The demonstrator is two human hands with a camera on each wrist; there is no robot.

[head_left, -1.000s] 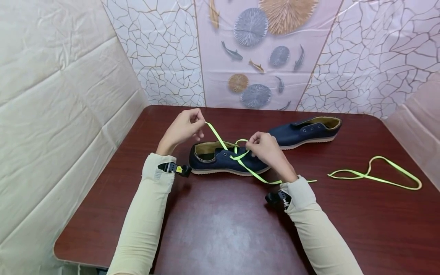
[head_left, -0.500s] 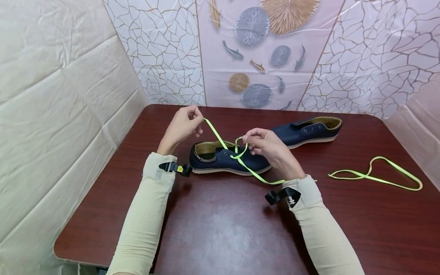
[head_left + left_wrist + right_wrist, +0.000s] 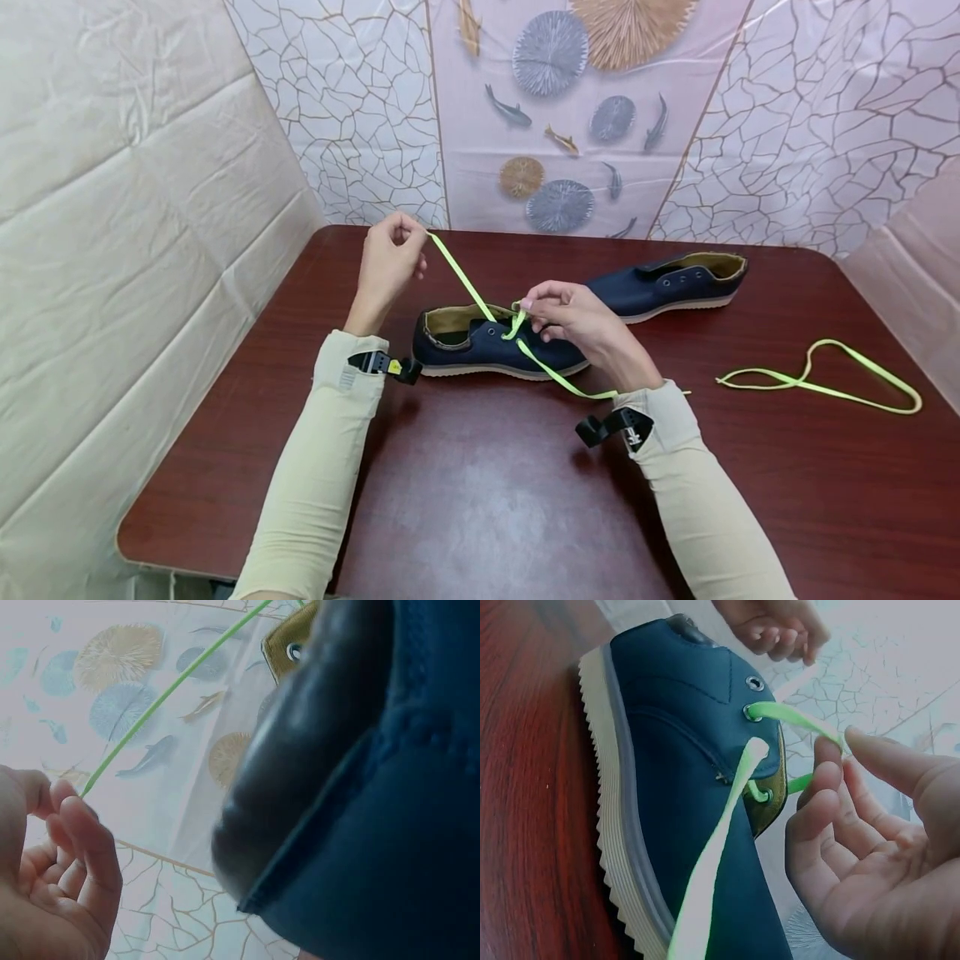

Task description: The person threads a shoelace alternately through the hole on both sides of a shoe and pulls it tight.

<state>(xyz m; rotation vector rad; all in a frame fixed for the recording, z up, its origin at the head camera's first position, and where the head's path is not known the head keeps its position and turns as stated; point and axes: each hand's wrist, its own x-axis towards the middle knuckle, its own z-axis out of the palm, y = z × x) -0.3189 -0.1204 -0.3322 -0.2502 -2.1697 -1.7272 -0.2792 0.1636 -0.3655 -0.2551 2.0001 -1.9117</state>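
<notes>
A navy-blue low shoe with tan lining and a pale ridged sole (image 3: 480, 354) sits upright on the dark reddish-brown table (image 3: 465, 500), its heel near the left hand (image 3: 390, 254) and its toe partly hidden by the right hand (image 3: 577, 317). The left hand is raised beyond the heel, apart from the shoe; its thumb and forefinger pinch the end of a flat neon yellow-green lace (image 3: 459, 275), which slants taut down to the lacing area. The right hand, just above the front eyelets, pinches a short stretch of lace between thumb and fingertips, the other fingers loosely curled. Another length crosses the shoe's near side onto the table. Behind the right hand lies a matching unlaced navy shoe (image 3: 645, 292); well to the right lies a loosely looped yellow-green lace (image 3: 873, 371).
</notes>
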